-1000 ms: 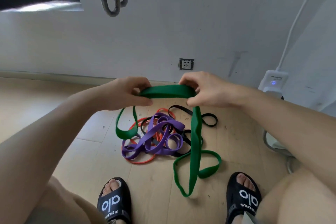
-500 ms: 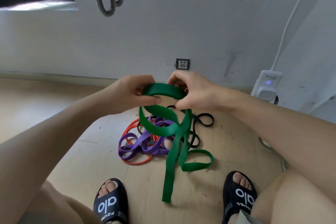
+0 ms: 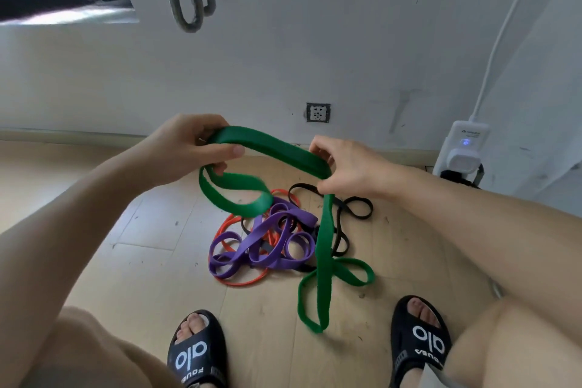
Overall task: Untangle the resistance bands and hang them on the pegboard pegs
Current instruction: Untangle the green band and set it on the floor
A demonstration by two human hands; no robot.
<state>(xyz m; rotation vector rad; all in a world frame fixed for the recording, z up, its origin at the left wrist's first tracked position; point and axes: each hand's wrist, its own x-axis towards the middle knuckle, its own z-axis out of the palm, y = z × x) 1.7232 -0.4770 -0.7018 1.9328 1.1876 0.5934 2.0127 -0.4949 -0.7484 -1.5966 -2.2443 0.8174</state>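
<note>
green band (image 3: 271, 148) held above the floor pile (image 3: 267, 246), left hand (image 3: 185, 148) and right hand (image 3: 349, 167) both pinching its top span. judged soft, floppy, light; best gripped at flat stretches.

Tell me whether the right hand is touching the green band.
Touching. The head view shows the right hand pinching the green band where it bends downward, with the thumb and fingers closed on it.
</note>
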